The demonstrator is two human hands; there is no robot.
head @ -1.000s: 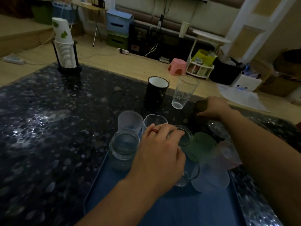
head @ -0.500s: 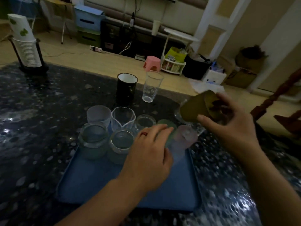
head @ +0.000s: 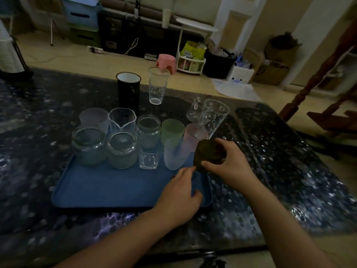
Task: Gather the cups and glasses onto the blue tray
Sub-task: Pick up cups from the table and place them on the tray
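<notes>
A blue tray (head: 108,186) lies on the dark patterned table and carries several jars, glasses and frosted cups along its far half. My right hand (head: 229,163) grips a brown cup (head: 207,154) from the right and holds it at the tray's right edge, next to a frosted cup (head: 173,155). My left hand (head: 181,192) rests on the tray's near right corner, fingers loosely apart, holding nothing. Off the tray stand a black mug (head: 128,89), a clear tumbler (head: 157,85) and a tall clear glass (head: 214,116) with a glass pitcher (head: 194,111) behind it.
A stack of paper cups in a black holder (head: 9,55) stands at the table's far left corner. A wooden chair (head: 328,89) is past the table's right side. Boxes, a pink stool (head: 166,61) and a small rack sit on the floor beyond.
My right hand brought the brown cup from the air at the right down to the tray's right edge. My left hand drew back from the cups to the tray's near right corner.
</notes>
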